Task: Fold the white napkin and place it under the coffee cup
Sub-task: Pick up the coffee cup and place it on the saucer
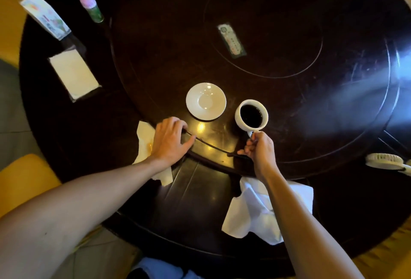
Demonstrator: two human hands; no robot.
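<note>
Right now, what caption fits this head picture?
Right hand holds the coffee cup beside its saucer.

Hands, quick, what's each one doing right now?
Left hand: open, fingers spread, resting on the table edge over a napkin.
Right hand: closed, pinching the coffee cup by its handle.

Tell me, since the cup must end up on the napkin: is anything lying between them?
Nothing visible: only bare dark table separates the white coffee cup, held by the right hand, from the crumpled white napkin under that forearm.
</note>
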